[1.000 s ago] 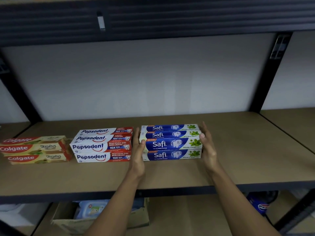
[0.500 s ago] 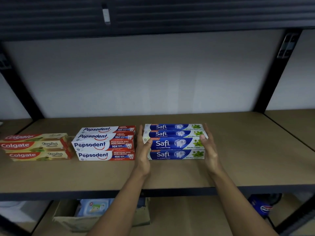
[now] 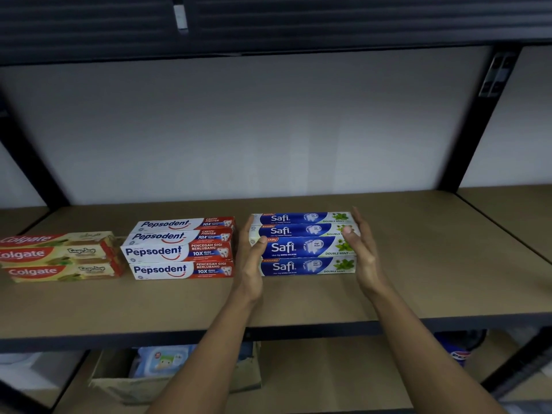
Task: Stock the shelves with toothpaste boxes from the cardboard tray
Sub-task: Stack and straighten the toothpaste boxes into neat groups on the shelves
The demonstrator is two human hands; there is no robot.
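**Bare arms, bare hands**

My left forearm [image 3: 209, 354] and my right forearm [image 3: 424, 348] are uncovered along all of their visible length, from the lower edge of the view up to the wrists. Both are slim and smooth, narrowing towards the wrists. My left hand [image 3: 249, 264] and my right hand [image 3: 363, 249] are bare as well, long and narrow, with slender fingers [image 3: 360, 222]. On my left thumb [image 3: 262, 241] the nail shows as a small pale patch at the tip, and my right thumb [image 3: 348, 231] shows the same. The light is dim and the view soft, so I cannot make out creases or knuckle lines.
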